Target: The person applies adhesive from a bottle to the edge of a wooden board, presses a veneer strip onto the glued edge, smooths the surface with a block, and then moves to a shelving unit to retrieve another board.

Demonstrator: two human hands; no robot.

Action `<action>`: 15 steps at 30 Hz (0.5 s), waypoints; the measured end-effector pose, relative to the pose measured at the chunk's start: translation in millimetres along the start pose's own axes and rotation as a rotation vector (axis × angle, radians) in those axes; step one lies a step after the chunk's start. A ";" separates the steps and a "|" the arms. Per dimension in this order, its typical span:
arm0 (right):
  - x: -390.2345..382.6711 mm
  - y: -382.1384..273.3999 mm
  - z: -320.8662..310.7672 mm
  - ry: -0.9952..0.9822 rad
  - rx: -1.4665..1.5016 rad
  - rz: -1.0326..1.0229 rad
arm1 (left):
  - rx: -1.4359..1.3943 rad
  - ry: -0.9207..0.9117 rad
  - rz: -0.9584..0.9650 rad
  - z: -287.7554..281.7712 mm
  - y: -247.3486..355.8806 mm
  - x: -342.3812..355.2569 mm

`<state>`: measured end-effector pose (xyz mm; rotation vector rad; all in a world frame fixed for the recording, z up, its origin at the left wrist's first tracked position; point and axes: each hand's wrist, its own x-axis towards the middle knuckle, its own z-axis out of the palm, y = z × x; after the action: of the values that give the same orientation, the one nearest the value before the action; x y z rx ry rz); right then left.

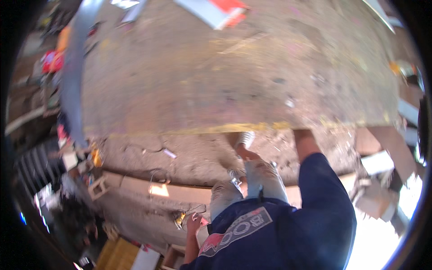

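Observation:
A large dusty brown board with a yellowish near edge fills the upper half of the view. My right arm in a dark blue sleeve reaches up to that edge. My right hand grips the edge, with its fingers hidden by the board. My left hand hangs low by my hip, close to a small yellow object and thin wires on the floor. Whether it holds anything is unclear. My legs in pale trousers and one foot stand just below the board's edge.
A long pale plank lies across the dirt floor below the board. A grey metal strip runs along the left. White blocks and scraps lie at the right, small boxes and clutter at the lower left, and a red-and-white sheet at the top.

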<state>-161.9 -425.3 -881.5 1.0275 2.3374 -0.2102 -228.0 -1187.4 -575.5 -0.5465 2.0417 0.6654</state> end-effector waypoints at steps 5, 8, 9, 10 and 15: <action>-28.5 4.7 -15.3 -0.001 0.009 0.018 | 0.138 -0.116 0.109 -4.2 -3.1 24.9; -41.4 11.7 15.8 0.120 0.014 0.008 | -0.016 -0.182 0.049 7.5 22.1 15.1; -59.0 -5.3 -20.8 -0.124 -0.049 -0.030 | 0.059 -0.145 0.110 8.0 18.8 19.5; -76.5 -7.6 -23.2 -0.101 -0.021 -0.009 | 0.129 -0.119 0.185 10.1 25.1 26.1; -105.8 -9.9 -18.4 0.058 0.002 -0.055 | 0.140 -0.082 0.076 15.5 -8.8 -6.1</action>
<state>-119.8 -491.8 -807.9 0.9834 2.4193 -0.2059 -210.0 -1183.4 -579.4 -0.3558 2.0217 0.5751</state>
